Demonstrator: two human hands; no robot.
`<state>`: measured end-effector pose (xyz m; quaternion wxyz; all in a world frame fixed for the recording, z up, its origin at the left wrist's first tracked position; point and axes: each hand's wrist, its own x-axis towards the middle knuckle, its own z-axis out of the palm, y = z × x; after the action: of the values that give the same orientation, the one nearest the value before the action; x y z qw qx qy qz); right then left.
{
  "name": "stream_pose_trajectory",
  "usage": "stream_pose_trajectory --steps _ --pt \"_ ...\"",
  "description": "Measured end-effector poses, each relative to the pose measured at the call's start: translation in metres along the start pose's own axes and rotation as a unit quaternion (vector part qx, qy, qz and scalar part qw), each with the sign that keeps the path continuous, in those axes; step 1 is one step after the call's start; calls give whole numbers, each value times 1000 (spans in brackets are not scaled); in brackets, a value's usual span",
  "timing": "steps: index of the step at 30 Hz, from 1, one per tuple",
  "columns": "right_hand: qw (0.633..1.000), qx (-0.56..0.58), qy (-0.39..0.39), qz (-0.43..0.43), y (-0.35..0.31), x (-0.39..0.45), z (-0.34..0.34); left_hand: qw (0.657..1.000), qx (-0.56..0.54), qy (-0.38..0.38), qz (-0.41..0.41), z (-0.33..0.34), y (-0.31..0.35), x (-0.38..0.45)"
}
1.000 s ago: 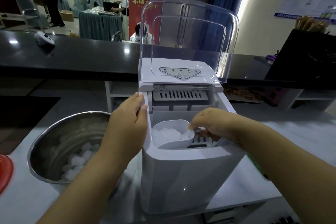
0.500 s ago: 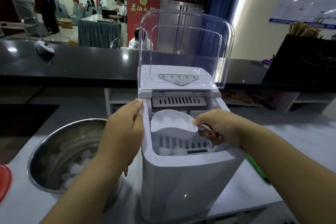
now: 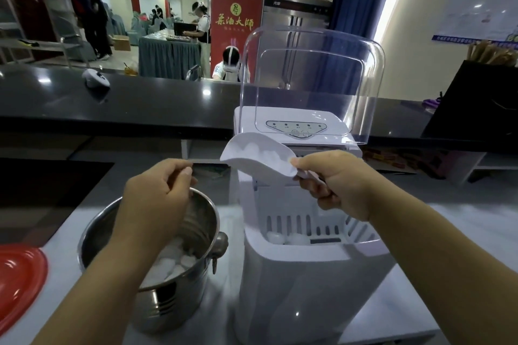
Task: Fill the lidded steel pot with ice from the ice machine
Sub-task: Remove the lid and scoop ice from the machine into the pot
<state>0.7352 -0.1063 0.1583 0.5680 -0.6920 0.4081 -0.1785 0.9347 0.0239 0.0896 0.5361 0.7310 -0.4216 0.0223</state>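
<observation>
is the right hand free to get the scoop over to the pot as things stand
Probably yes: the right hand holds the ice scoop clear above the machine, but the left hand hovers over the pot mouth.

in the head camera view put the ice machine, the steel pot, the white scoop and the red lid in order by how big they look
1. Ice machine, by far the largest, more so with its clear cover up.
2. Steel pot.
3. Scoop and red lid: unsure. The lid is cut off by the frame edge, and the scoop is held up nearer the camera.
</observation>
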Motion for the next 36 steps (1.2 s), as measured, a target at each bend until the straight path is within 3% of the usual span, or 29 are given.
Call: stream_pose_trajectory --steps 10,18,24,31,36 --pt "968 -214 32 -128 -25 17 59 984 173 43 0 -49 -55 -1" --pt "885 -409 67 -212 -25 22 85 960 239 -92 -109 -51 -93 -1" --pt "838 -482 81 -243 -24 22 95 963 233 -96 -94 -51 -104 2" --pt "840 -472 88 -253 -19 25 98 970 210 -90 -79 -50 -113 4" --pt "877 -403 96 -243 -14 22 98 972 218 -65 -57 -54 -108 6"
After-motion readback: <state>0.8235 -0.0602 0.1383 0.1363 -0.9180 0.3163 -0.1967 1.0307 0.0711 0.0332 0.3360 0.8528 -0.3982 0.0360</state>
